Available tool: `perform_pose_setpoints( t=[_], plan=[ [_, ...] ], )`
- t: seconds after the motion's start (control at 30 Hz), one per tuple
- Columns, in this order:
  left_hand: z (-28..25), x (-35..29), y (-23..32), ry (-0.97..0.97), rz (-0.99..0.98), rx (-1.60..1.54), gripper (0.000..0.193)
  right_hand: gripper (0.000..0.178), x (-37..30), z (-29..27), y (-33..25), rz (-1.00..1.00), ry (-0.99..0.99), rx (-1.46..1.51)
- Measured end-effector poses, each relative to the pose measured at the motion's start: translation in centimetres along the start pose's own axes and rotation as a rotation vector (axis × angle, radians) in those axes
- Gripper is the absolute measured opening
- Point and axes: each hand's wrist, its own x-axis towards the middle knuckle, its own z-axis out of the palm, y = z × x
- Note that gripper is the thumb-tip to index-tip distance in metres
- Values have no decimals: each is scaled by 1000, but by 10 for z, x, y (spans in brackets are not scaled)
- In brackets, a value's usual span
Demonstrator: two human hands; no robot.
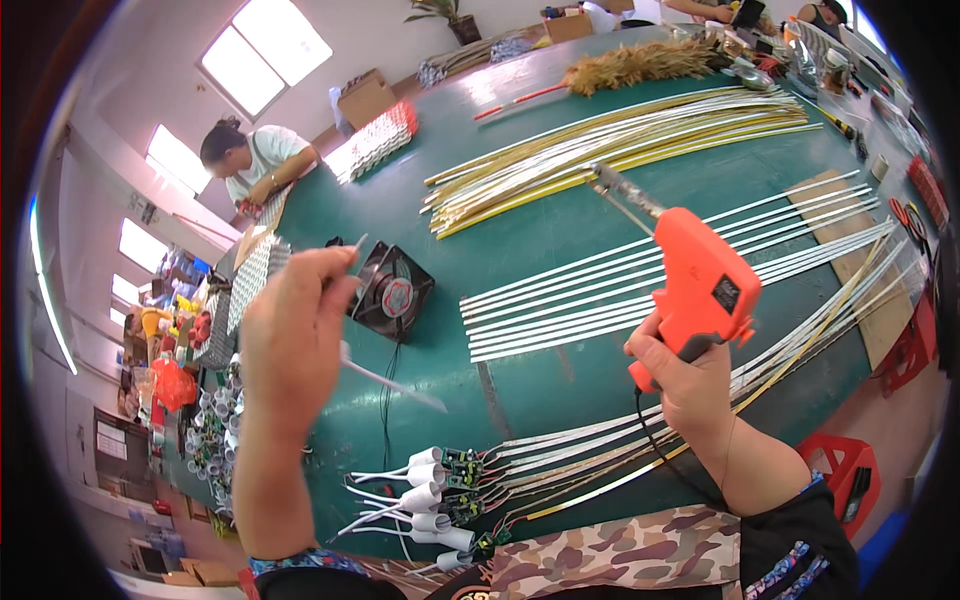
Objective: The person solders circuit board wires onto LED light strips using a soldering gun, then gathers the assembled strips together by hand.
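My right hand (pixel 692 388) grips the handle of an orange hot glue gun (pixel 700 268), raised above the table. Its metal nozzle and a thin wire stand point to the far left, and a black cord hangs from the grip. My left hand (pixel 295 325) is lifted at the left, fingers pinched around a thin white strip (pixel 395 385) whose lower end is blurred. Under the glue gun, slim white strips (pixel 560 318) lie side by side. Nearer to me, white lamp caps (pixel 422 497) with green circuit boards (pixel 462 470) are wired to more strips.
A black fan (pixel 392 292) stands beyond my left hand. Farther off lie a bundle of yellow and white strips (pixel 600 160) and a bunch of dried stalks (pixel 640 68). Another person (pixel 260 165) works at the far left. A red stool (pixel 845 480) stands at the right.
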Motion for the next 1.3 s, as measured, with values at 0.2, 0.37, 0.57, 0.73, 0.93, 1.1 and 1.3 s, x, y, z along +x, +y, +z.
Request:
perform_pose_setpoints(
  t=[0.2, 0.37, 0.57, 0.73, 0.93, 1.1, 1.3],
  plan=[
    [44, -50, -34, -717, 68, 29, 22, 16, -5, 2, 2, 18, -27, 48],
    [123, -106, -57, -614, -543, -494, 23, 28, -7, 4, 7, 83, -63, 2],
    [138, -127, -70, -481, -655, -607, 19, 27, -6, 4, 15, 121, -153, -115],
    [137, -125, -66, -503, -617, -543, 14, 27, -10, 8, 23, 78, -124, -116],
    [133, -123, -64, -378, -120, -187, 14, 42, -10, 6, 17, 145, -275, -113],
    [136, -123, -74, -346, 147, -66, 18, 52, -10, 14, 15, 251, -303, -3],
    [145, -126, -80, -345, 131, -167, 19, 47, -9, 21, 22, 322, -376, -145]
  ],
)
